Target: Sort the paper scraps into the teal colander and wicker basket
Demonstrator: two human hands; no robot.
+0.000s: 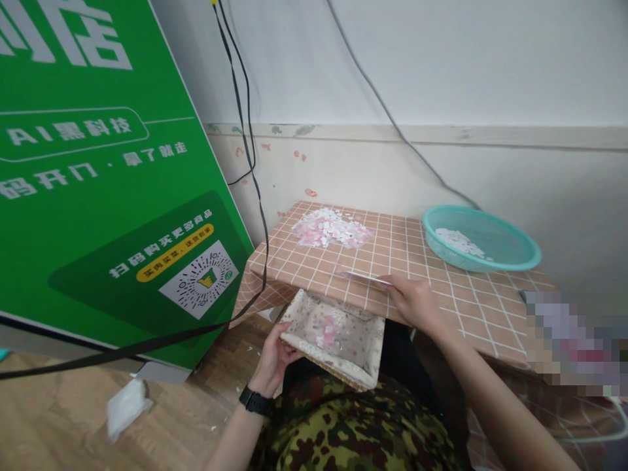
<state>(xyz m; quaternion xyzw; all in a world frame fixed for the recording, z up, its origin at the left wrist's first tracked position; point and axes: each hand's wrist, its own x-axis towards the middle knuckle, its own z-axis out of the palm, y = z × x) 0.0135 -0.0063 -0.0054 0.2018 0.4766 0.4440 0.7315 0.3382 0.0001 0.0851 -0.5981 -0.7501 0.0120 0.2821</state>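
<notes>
My left hand (275,360) is closed on the left rim of a fabric-lined basket (370,356), holding it tilted just below the table's front edge. Some pink and whitish scraps (328,330) lie on the basket's bottom. Between the fingers of my right hand (412,297) is a thin white card-like piece (366,277), seen nearly edge-on. It is low over the tabletop near the front edge; whether it touches the cloth I cannot tell. A few pinkish bits lie by its tip. Farther back on the table spreads a pile of small white and pink pieces (331,227).
A checked brown cloth covers the table (392,248). At its back right stands a turquoise plastic basket (530,252) holding white pieces. A green printed cabinet (122,216) rises on the left, with a black strap (262,222) hanging before it. A white plastic bag (127,405) lies on the floor.
</notes>
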